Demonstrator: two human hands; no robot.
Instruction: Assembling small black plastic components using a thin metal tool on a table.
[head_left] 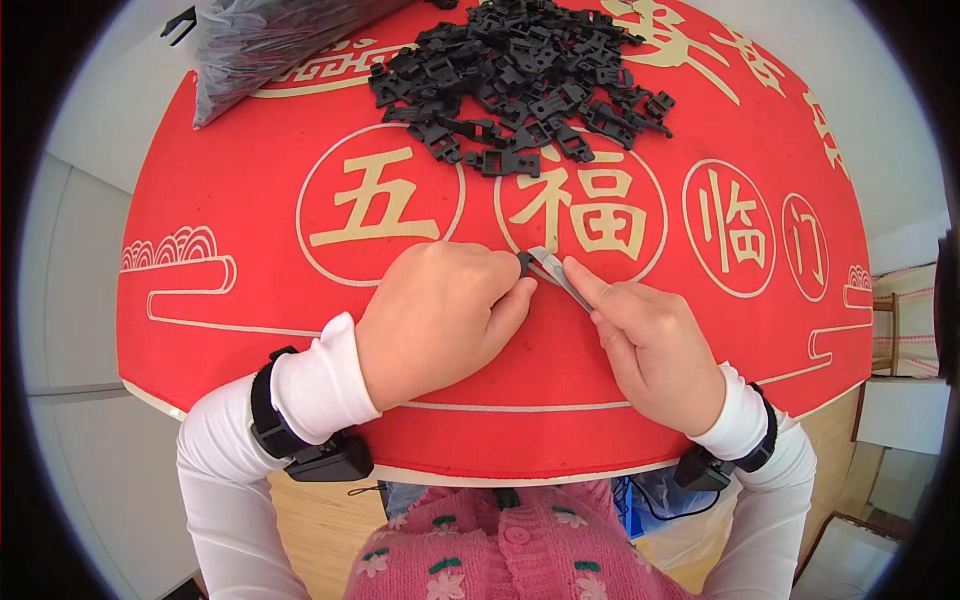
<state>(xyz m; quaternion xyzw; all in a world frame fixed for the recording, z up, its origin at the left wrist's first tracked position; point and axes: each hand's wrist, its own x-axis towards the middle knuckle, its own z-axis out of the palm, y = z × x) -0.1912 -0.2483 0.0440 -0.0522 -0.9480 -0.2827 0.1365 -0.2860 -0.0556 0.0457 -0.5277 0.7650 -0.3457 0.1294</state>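
Note:
My left hand (435,318) is closed over the near middle of the table, pinching a small black plastic part (525,263) between thumb and forefinger. Most of that part is hidden by the fingers; only one end juts out. From the other side, my right hand (655,345) grips a slim silver-grey knife (562,278), its forefinger stretched along the back. The knife's tip is at the black part, seemingly touching it. Beyond both hands lies a heap of black plastic buckle parts (520,75), several of them strewn along its near edge.
A red mat (250,190) with gold and white printing covers the table. At the far left rests a clear plastic bag (270,50) full of dark pieces. A wooden chair (885,335) stands off to the right. Black devices are strapped to both my wrists.

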